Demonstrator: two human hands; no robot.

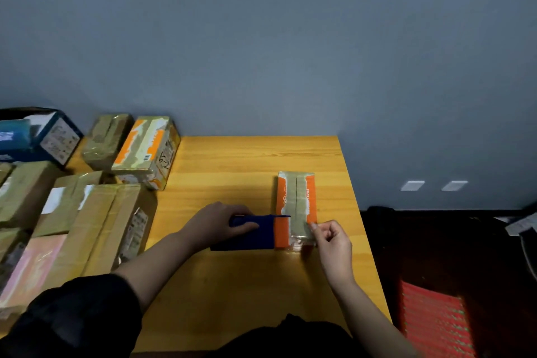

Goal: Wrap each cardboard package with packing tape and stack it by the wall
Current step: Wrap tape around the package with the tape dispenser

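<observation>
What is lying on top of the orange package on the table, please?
Clear tape crosses the orange package near its front end, pinched by the right hand. The blue dispenser overlaps its left edge; anything beneath is hidden.

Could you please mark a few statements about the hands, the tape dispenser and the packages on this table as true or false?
1. The left hand grips the blue tape dispenser. True.
2. The right hand rests flat on the bare table. False: its fingers pinch the clear tape at the near end of the orange package.
3. The orange package lies flat on the table. True.
4. The orange package sits on top of the stack at the left. False: it lies alone on the table's right part, apart from the brown boxes.
5. Other packages stand by the wall at the table's far left. True.
</observation>
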